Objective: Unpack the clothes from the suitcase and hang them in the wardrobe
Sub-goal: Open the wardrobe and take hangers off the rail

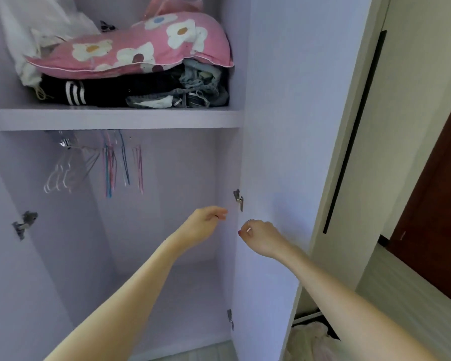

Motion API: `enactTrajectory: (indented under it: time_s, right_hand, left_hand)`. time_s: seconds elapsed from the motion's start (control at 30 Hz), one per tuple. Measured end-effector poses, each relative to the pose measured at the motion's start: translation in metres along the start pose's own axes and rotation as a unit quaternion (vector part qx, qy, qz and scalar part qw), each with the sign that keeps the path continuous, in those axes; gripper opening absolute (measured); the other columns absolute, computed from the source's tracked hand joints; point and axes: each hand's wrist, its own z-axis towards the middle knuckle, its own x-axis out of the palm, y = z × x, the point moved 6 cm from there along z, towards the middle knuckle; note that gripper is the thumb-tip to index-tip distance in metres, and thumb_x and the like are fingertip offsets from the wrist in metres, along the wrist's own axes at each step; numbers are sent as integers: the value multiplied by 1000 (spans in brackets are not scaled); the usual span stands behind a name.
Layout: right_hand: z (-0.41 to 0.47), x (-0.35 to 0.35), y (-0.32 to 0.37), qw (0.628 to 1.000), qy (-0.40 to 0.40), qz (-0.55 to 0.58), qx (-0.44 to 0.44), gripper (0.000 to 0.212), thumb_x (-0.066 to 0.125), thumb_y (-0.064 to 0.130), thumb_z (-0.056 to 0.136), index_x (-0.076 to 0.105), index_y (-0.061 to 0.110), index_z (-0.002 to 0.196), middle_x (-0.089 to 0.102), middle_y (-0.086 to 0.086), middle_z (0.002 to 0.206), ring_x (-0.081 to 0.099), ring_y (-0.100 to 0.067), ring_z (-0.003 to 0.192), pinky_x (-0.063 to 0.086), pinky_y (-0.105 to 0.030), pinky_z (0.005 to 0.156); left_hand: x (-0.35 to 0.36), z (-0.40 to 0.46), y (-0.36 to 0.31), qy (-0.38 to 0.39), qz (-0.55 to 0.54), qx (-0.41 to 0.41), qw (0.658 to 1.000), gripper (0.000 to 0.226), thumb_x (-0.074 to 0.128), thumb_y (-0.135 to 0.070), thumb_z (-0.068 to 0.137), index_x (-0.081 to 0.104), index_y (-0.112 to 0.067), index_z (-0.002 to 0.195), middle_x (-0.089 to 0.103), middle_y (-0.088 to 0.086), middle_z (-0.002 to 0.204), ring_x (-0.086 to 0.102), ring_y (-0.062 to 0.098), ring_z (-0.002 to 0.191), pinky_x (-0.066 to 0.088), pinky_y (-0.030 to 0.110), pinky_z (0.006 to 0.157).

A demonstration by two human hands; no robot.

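The open wardrobe (167, 204) fills the view, its door (284, 152) swung out at three o'clock. The left hand (206, 222) reaches into the hanging space, fingers loosely curled and holding nothing. The right hand (258, 235) sits against the door's inner face with fingers curled; whether it grips anything cannot be told. Empty hangers (110, 165) hang from the rail at ten o'clock. A pink flowered cushion (141, 48) tops folded clothes (141, 92) on the shelf (115, 118) at twelve. The suitcase (313, 334) shows partly at five o'clock.
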Motion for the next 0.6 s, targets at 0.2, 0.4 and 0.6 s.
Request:
enactTrajectory:
  time_s: [0.2, 0.4, 0.6]
  right_hand:
    - [80, 43, 71, 999, 20, 11, -48, 37, 42, 29, 97, 52, 3, 121, 60, -14, 121, 53, -32, 114, 44, -37, 95]
    - [187, 88, 160, 994, 24, 70, -75, 44, 43, 27, 98, 41, 7, 137, 51, -12, 137, 46, -27, 127, 36, -29, 103]
    - [288, 138, 232, 974, 27, 226, -22, 46, 45, 29, 98, 38, 10, 139, 53, -13, 133, 48, -28, 124, 37, -31, 104]
  left_hand:
    - [-96, 8, 88, -92, 18, -63, 994, 36, 36, 2, 95, 57, -7, 123, 59, 6, 123, 52, 18, 111, 39, 23, 90]
    - [-219, 32, 176, -201, 47, -90, 974, 38, 38, 5, 94, 56, -7, 124, 58, 10, 126, 52, 24, 120, 36, 21, 95]
    - [-332, 51, 243, -299, 52, -136, 943, 40, 36, 2, 95, 46, -6, 133, 46, 13, 138, 46, 25, 124, 33, 20, 95]
